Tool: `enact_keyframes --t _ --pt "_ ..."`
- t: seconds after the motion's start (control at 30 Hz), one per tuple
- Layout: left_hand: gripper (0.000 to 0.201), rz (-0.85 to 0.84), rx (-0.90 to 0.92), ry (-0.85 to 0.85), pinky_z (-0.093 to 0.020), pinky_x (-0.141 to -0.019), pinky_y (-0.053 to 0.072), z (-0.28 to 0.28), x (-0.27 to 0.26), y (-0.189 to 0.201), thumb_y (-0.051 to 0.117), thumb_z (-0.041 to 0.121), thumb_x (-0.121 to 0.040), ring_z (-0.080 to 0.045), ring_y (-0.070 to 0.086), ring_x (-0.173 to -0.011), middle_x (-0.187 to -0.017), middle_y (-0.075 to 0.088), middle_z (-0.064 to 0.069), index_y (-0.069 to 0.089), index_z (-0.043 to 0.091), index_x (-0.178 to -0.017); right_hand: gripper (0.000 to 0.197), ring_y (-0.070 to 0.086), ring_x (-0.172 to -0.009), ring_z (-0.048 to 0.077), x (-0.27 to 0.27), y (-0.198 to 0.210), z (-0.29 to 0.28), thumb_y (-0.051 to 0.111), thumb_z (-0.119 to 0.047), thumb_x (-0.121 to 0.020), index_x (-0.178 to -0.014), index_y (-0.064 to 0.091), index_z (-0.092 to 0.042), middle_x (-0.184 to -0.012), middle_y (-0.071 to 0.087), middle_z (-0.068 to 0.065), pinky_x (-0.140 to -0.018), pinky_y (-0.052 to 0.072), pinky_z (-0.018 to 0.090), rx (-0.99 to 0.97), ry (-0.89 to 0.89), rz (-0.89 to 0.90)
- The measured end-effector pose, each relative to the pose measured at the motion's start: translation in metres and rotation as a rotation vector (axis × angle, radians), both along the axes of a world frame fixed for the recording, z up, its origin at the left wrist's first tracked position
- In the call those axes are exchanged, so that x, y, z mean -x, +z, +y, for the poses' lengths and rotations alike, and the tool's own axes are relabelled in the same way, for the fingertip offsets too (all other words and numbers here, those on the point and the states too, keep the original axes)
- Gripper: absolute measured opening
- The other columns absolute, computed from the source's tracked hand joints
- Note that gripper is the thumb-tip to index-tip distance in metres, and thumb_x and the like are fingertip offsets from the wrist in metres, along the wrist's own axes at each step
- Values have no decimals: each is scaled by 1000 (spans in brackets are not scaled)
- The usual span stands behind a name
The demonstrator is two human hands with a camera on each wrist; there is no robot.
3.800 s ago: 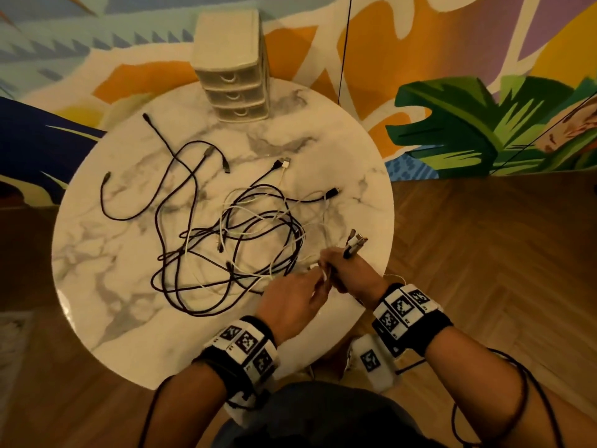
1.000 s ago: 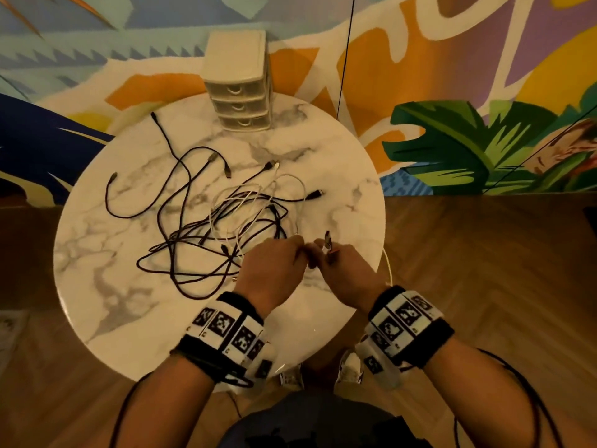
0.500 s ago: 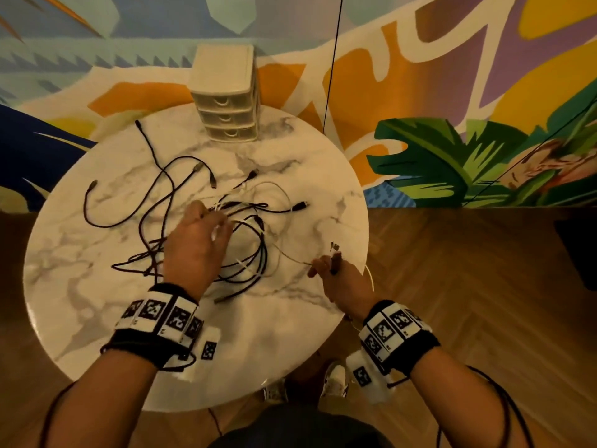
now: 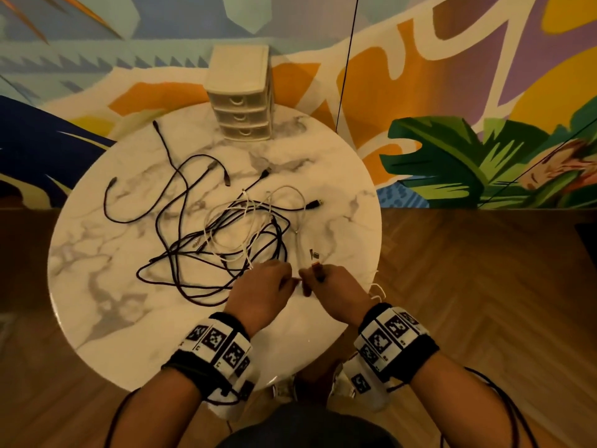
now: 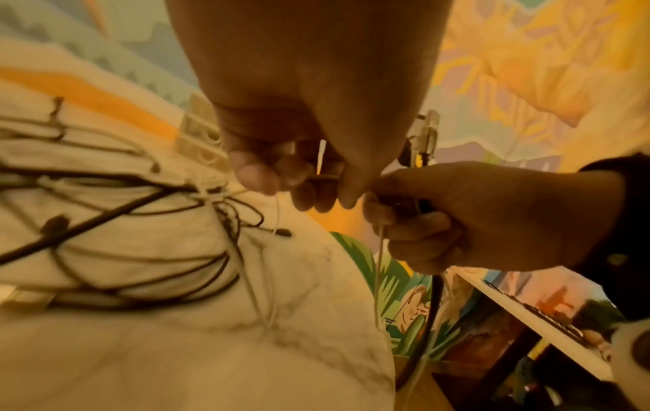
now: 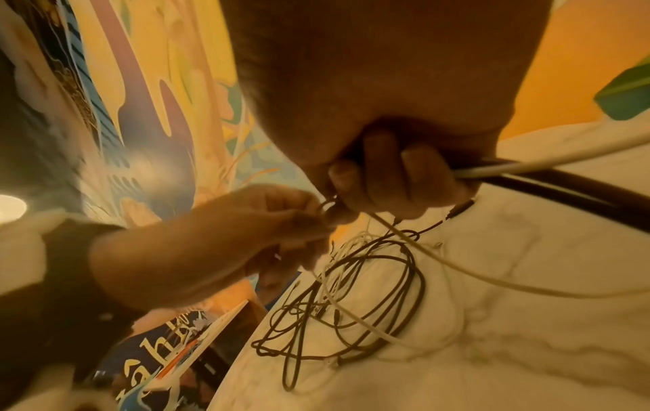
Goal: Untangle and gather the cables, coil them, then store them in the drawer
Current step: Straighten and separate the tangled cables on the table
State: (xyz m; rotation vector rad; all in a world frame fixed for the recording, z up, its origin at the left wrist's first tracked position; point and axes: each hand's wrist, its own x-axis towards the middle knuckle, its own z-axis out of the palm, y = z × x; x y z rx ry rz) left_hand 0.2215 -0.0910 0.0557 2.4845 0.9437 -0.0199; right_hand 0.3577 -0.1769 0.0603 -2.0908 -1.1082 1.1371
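A tangle of black and white cables [image 4: 226, 240] lies in the middle of the round marble table [image 4: 135, 334]. My right hand [image 4: 311, 279] grips a bundle of a black and a white cable near the table's front right edge. Their plugs [image 4: 315, 257] stick up above the fist, and the cables [image 5: 432, 306] hang down past the rim. My left hand [image 4: 289, 280] is right beside it and pinches a thin white cable [image 6: 436, 258] that runs back into the tangle [image 6: 351, 292]. The small three-drawer unit [image 4: 244, 101] stands at the far edge, drawers closed.
Loose black cable ends [image 4: 111, 184] spread toward the table's left and back. The front left of the marble [image 4: 106, 305] carries no cables. A painted wall [image 4: 452, 92] rises behind the table, and wooden floor [image 4: 484, 302] lies to the right.
My left hand has left the tangle on the left and come back beside my right hand, now pinching the white cable. The right hand keeps its grip on the bundle.
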Motion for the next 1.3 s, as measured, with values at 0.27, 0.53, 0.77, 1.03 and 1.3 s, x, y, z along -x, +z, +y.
enact_keyframes --t 0.27,0.53,0.77,1.03,1.3 --pt "9 -153 155 157 -29 -68 37 29 49 -54 54 10 -91 -17 50 -75 -85 51 -2 59 7 -85 43 49 -60 9 -14 -14 -8 43 -42 -97 -59 55 -25 -64 54 -6 -71 42 28 -18 17 22" --pt "12 -112 57 258 -29 -70 39 69 59 -59 51 11 -93 -25 55 -82 -94 54 -7 62 7 -95 43 48 -53 13 -27 -16 -15 49 -43 -94 -57 54 -22 -60 56 1 -61 41 29 -30 -112 90" --pt "28 -119 -16 108 -35 -65 44 58 54 -32 44 30 -94 -26 57 -77 -85 56 -4 61 9 -87 32 41 -46 6 -48 -15 -16 35 -32 -100 -79 58 -24 -56 46 -10 -48 31 18 -258 -354 -54" --pt "23 -185 -140 81 -38 -63 49 18 24 -3 45 25 -93 -21 58 -75 -86 61 -1 64 12 -86 46 61 -95 18 14 1 18 30 -49 -98 -94 66 -21 -105 66 -2 -88 47 34 -45 118 -44" --pt "36 -113 -26 144 -33 -98 42 47 49 -54 57 7 -85 -31 50 -117 -133 47 -12 55 8 -121 45 50 -62 24 3 17 17 41 -43 -97 -64 53 -14 -63 54 6 -63 39 37 -35 88 -82"
